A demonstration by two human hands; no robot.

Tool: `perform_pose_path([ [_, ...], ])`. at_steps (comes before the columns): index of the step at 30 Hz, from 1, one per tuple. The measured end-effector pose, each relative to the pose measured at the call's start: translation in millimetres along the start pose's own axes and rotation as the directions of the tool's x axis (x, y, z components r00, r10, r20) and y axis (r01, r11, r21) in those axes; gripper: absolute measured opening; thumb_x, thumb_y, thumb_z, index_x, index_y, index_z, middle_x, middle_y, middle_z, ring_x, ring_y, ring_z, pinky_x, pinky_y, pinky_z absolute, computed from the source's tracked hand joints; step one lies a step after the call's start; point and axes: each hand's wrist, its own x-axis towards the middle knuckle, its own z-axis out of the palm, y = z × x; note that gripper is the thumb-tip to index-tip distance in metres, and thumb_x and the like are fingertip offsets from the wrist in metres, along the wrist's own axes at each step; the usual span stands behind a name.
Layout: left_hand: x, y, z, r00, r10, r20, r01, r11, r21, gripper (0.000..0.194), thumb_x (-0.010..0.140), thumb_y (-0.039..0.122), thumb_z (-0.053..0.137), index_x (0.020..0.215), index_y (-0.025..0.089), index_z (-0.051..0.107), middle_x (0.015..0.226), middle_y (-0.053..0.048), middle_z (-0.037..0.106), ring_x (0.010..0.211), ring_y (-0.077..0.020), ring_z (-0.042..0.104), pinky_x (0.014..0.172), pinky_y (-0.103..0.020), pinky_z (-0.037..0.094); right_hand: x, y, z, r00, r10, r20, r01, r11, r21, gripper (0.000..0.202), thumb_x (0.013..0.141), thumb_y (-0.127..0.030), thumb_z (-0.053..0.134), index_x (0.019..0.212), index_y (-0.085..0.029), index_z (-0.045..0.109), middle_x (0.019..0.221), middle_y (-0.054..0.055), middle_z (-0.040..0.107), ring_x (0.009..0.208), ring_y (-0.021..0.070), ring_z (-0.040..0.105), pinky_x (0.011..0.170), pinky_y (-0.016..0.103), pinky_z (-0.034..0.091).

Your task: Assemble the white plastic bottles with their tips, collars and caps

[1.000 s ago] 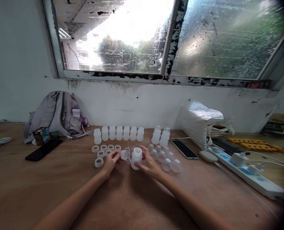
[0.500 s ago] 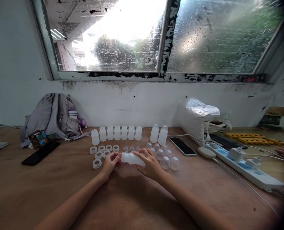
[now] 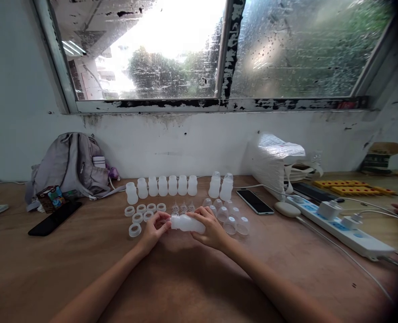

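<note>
Bottle (image 3: 188,224) sideways between left hand (image 3: 154,230), right hand (image 3: 210,228).

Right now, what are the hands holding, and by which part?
A bottle, on its side: the right hand around its body, the left hand at its neck end.

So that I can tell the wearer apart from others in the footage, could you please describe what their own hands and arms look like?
The left hand and right hand are both bare, with no gloves. The forearms show no sleeves, watch or bracelet. Nails and any small rings are too small to make out.
</note>
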Motion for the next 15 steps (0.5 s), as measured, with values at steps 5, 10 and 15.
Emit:
perform_pose_path([
  [5, 0.0, -2.0, -1.7, 0.999, 0.018, 0.031, -0.019, 0.999, 0.029, 0.025, 0.071, 0.035, 0.059, 0.085, 0.015, 0.053, 0.083, -0.004, 0.057, 0.069, -0.0131, 0.055, 0.063, -0.025, 0.046, 0.1, -1.3, -3.8, 1.0, 0.001, 0.003, -0.001, 1.0, 0.012, 0.056, 0.06, -0.016, 0.059, 0.114, -0.026, 0.05, 0.091, 0.006, 0.048, 0.086, 0.0214, 0.043, 0.077, 0.035, 0.039],
  [10, -0.5, 2.7, -0.4, 1.0, 0.005, 0.009, -0.005, 0.999, 0.049, 0.025, 0.07, 0.037, 0.059, 0.078, 0.014, 0.054, 0.073, -0.003, 0.057, 0.063, -0.0126, 0.054, 0.06, -0.025, 0.044, -1.4, 0.0, -2.0, 0.999, -0.03, -0.029, 0.03, 0.999, -0.013, 0.057, 0.06, -0.016, 0.059, 0.116, -0.027, 0.049, 0.093, 0.006, 0.048, 0.089, 0.0228, 0.042, 0.078, 0.038, 0.039],
  [15, -1.4, 7.4, 0.3, 0.999, -0.034, 0.009, 0.034, 0.998, 0.043, 0.025, 0.073, 0.038, 0.056, 0.069, 0.014, 0.052, 0.056, 0.001, 0.053, 0.053, -0.0105, 0.05, 0.054, -0.022, 0.041, -3.5, 3.1, 0.9, 0.995, -0.079, -0.068, 0.076, 0.996, -0.046, 0.059, 0.06, -0.014, 0.056, 0.117, -0.029, 0.048, 0.096, 0.006, 0.047, 0.09, 0.0235, 0.04, 0.081, 0.041, 0.037],
])
